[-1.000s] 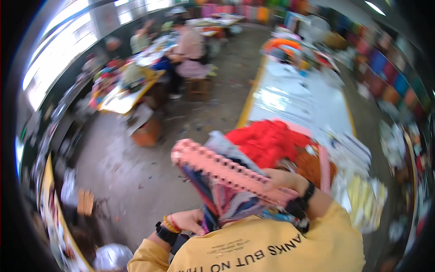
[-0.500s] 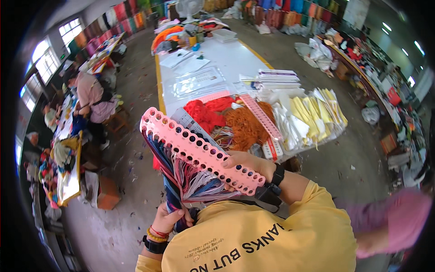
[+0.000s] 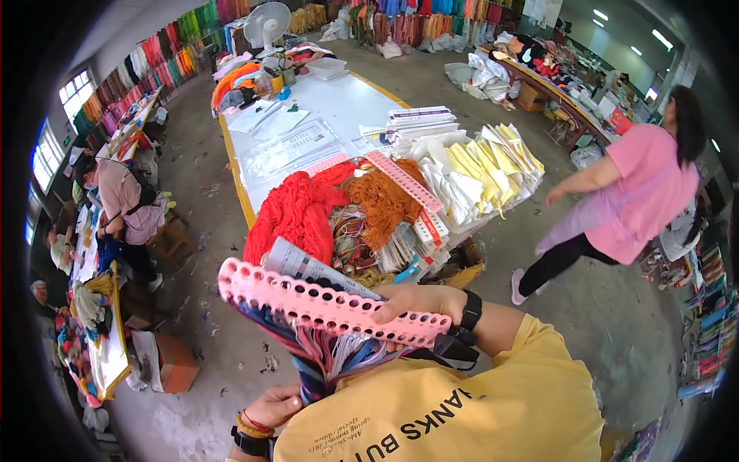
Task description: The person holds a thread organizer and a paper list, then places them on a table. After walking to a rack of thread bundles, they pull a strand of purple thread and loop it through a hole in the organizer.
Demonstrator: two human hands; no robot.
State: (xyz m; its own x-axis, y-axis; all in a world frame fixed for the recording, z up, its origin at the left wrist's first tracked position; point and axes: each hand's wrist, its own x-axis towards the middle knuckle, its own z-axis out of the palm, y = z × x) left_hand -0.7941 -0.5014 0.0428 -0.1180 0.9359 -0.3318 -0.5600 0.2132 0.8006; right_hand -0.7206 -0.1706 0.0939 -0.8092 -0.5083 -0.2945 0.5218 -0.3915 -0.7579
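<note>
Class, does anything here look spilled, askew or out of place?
Yes: scraps litter the floor at left, ungathered, and multicoloured threads lie tangled beside the red yarn, unlike the neater strands on the pink strip in the right hand.

White fan (image 3: 267, 25), orange box (image 3: 178, 363), person in pink top (image 3: 643, 192)

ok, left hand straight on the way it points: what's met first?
The multicoloured thread bundle below the pink holed strip, right at the left hand and seemingly touching, though depth is unclear.
</note>
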